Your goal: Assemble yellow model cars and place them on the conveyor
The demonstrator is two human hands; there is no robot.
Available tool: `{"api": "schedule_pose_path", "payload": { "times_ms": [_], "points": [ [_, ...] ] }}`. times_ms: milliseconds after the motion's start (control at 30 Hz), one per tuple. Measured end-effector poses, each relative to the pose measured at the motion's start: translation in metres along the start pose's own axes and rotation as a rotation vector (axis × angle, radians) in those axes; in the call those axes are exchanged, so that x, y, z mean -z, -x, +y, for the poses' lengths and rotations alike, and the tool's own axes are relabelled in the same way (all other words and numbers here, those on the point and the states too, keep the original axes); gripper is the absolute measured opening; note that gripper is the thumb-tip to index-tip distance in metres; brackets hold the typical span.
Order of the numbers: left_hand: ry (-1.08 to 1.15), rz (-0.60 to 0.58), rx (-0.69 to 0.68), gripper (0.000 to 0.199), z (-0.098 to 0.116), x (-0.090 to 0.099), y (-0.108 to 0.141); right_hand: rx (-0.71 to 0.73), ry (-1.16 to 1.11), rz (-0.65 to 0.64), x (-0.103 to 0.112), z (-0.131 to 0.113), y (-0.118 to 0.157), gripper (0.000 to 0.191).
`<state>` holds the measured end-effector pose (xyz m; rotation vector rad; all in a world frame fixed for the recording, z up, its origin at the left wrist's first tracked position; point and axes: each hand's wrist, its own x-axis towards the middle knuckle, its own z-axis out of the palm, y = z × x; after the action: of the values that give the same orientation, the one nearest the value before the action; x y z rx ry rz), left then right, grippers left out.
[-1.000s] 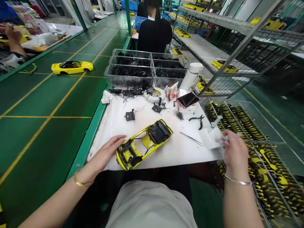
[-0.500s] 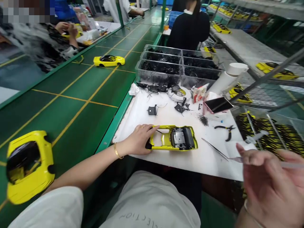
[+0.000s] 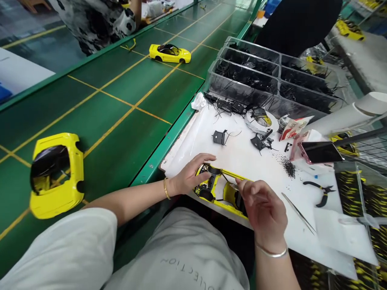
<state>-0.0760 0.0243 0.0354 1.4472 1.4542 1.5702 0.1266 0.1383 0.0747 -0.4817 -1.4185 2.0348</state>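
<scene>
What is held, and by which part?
The left hand holds an upturned glossy yellow model-car body by its end with black wheel wells; whether the right hand holds anything is unclear.

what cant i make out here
- Head view: what the right hand may hold, hidden by its fingers
- Head view: right end of the upturned car body, behind that hand
- Head view: head of person in black, cut by top edge
- Head view: shapes of the black grains, too small

1. Bench (image 3: 260, 165): open strip between black part (image 3: 219, 137) and yellow car body (image 3: 220, 187).
2. Left edge: bare below crumpled tissue (image 3: 198, 101), passable.
3. Far edge: divided tray (image 3: 242, 92) blocks.
4. Right side: phone (image 3: 322, 152), pliers (image 3: 323, 193), tweezers (image 3: 298, 212) obstruct.
</scene>
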Motion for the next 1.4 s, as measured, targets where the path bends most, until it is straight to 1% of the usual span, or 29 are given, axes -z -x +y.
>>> {"api": "schedule_pose_path", "payload": {
  "times_ms": [67,133,367,600,833,1000,1067,1167,1267,1400],
  "points": [
    [0.11,0.003,0.093,0.047,-0.007,-0.003,0.001,-0.007,0.028,0.013,0.001,0.003,0.001,0.03],
    [0.154,-0.009,0.119,0.046,-0.009,-0.005,0.002,-0.002,0.047,0.015,0.002,0.004,0.003,0.03],
    [0.132,-0.01,0.107,0.046,-0.006,-0.003,0.0,-0.017,0.065,0.045,0.0,0.004,0.005,0.031],
    [0.151,-0.004,0.079,0.043,-0.008,-0.005,0.002,0.037,0.097,0.023,-0.002,0.005,0.005,0.029],
    [0.137,-0.007,0.059,0.045,-0.008,-0.004,0.003,0.015,0.074,0.05,-0.004,0.003,0.005,0.031],
    [0.109,-0.008,0.052,0.047,-0.007,-0.003,0.003,0.007,0.078,0.039,-0.006,-0.003,0.011,0.033],
    [0.101,-0.012,0.043,0.046,-0.006,-0.003,0.002,-0.009,0.072,0.051,-0.008,-0.007,0.015,0.035],
    [0.089,-0.005,0.023,0.045,-0.005,-0.002,0.002,-0.073,0.064,0.058,-0.01,-0.011,0.02,0.035],
    [0.086,-0.004,0.007,0.044,-0.005,-0.002,0.002,-0.127,0.059,0.05,-0.01,-0.009,0.021,0.036],
    [0.092,-0.006,0.007,0.044,-0.005,-0.002,0.001,-0.152,0.072,0.053,-0.011,-0.005,0.017,0.035]
  ]
}}
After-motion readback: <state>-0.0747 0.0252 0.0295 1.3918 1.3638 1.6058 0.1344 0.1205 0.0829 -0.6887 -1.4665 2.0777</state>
